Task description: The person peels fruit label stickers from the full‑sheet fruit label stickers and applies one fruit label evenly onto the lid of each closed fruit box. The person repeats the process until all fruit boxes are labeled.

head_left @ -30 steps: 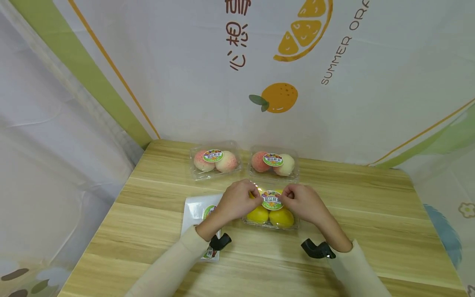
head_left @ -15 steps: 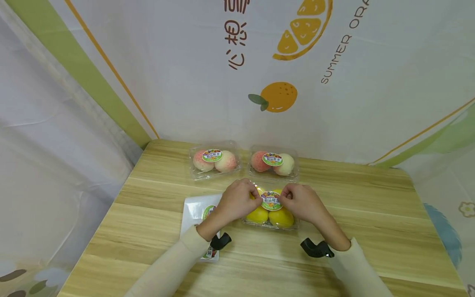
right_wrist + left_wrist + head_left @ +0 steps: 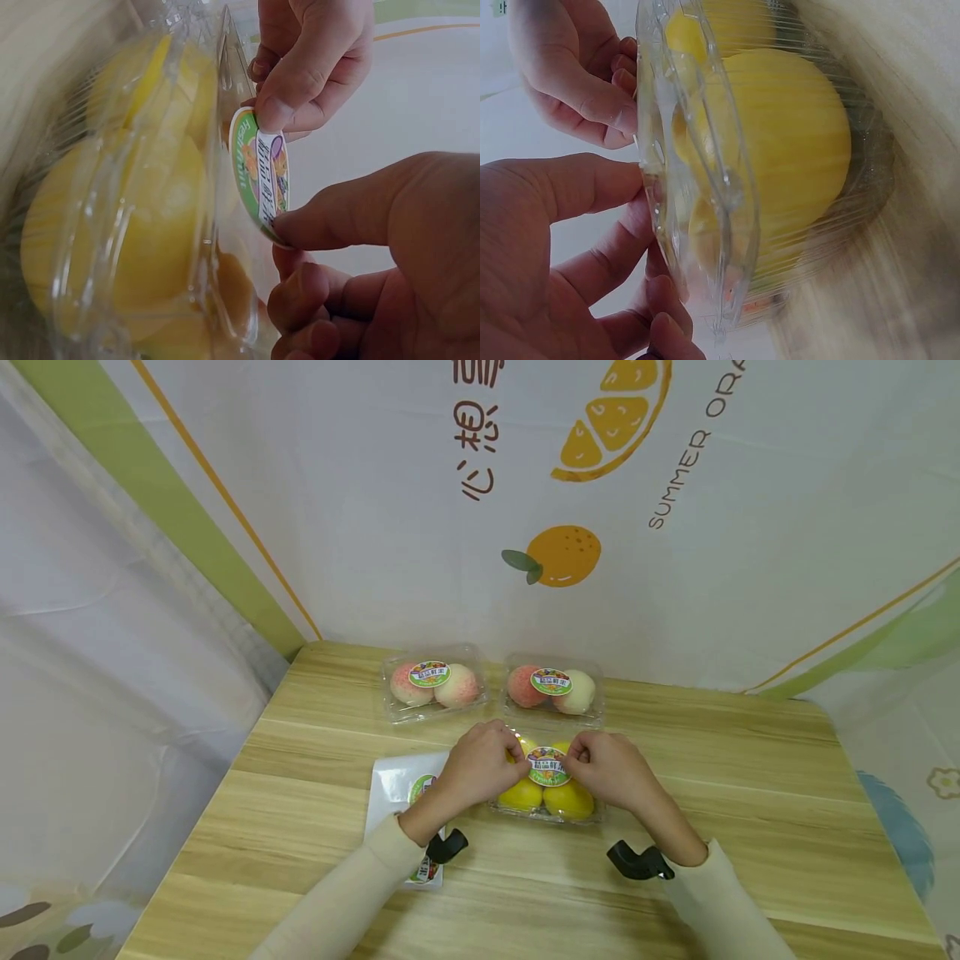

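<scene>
A clear plastic clamshell [image 3: 547,797] of yellow fruit [image 3: 522,794] lies on the wooden table [image 3: 750,793], straight in front of me. A round green-rimmed label [image 3: 549,766] sits on its lid. My left hand [image 3: 480,767] holds the label's left edge and my right hand [image 3: 609,768] its right edge, fingers curled. In the right wrist view the label [image 3: 262,176] stands slightly off the lid, with the left thumb [image 3: 289,94] on its top edge and the right thumb [image 3: 337,221] on its lower edge. The left wrist view shows the clamshell [image 3: 727,187] side-on, both hands at its lid.
Two labelled clamshells of peaches [image 3: 433,687] [image 3: 552,691] stand at the back of the table. A white sheet of labels [image 3: 397,789] lies left of the yellow fruit, partly under my left forearm. A printed cloth backdrop [image 3: 480,510] rises behind the table.
</scene>
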`<state>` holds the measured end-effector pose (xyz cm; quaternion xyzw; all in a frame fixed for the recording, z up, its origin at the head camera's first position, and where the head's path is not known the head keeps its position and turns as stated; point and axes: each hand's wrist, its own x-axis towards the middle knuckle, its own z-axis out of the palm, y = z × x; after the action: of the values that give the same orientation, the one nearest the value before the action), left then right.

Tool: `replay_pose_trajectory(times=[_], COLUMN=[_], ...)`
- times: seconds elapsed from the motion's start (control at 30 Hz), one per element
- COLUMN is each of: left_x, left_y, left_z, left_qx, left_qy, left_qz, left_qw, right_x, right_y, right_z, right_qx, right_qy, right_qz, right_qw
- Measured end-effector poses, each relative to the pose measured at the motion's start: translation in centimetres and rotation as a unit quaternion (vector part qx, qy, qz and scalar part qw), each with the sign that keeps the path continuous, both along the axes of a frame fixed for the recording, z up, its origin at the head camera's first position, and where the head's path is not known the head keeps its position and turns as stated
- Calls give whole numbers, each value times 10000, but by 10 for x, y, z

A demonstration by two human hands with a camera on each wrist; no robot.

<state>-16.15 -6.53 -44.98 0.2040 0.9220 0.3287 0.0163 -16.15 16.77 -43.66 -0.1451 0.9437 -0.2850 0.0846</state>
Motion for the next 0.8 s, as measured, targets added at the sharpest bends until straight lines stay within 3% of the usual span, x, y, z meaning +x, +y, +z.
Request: replay_pose_trajectory(times=[0.4,0.8], left_x=[-1,-1], left_y=[1,2], left_z=[-1,0], left_qx=[-36,-167], left_qy=[138,182], left_qz=[11,41], left_qw=[9999,9997], right_x=[0,1], right_y=[-1,-3], right_z=[-1,1], right_qx=[86,205], right_qy=[194,105], right_qz=[65,35], right_qw=[9998,9997])
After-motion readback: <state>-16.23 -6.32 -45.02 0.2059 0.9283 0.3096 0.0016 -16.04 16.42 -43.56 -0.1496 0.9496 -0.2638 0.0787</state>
